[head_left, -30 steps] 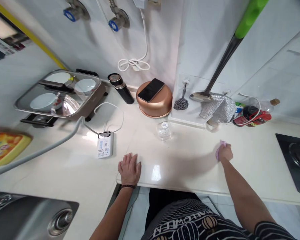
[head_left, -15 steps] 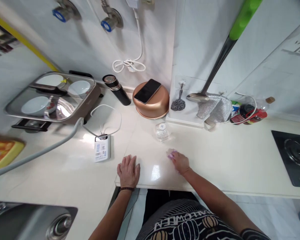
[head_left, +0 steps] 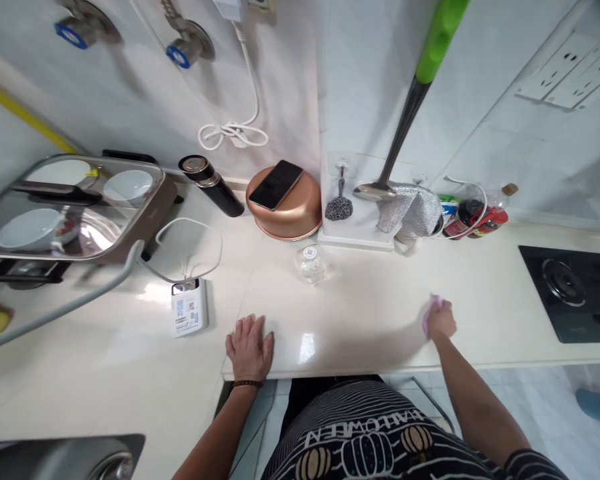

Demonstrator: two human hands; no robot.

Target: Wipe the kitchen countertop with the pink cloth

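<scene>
My right hand is closed on a crumpled purple cloth and presses it to the cream countertop, to the left of the black stove. Most of the cloth is hidden under my fingers. My left hand lies flat on the counter near its front edge, fingers spread and holding nothing. Between and beyond my hands stands a small clear container with a round label on top. A white power bank lies to the left of my left hand, its cable looping behind it.
Along the wall are a lidded electric pan with white bowls, a black flask and a copper-coloured bowl bearing a phone. A ladle hangs at centre right. The stove is right, the sink lower left.
My right hand has slid the purple cloth well to the right along the counter. My left hand stays flat in place. The view has turned to the right.
</scene>
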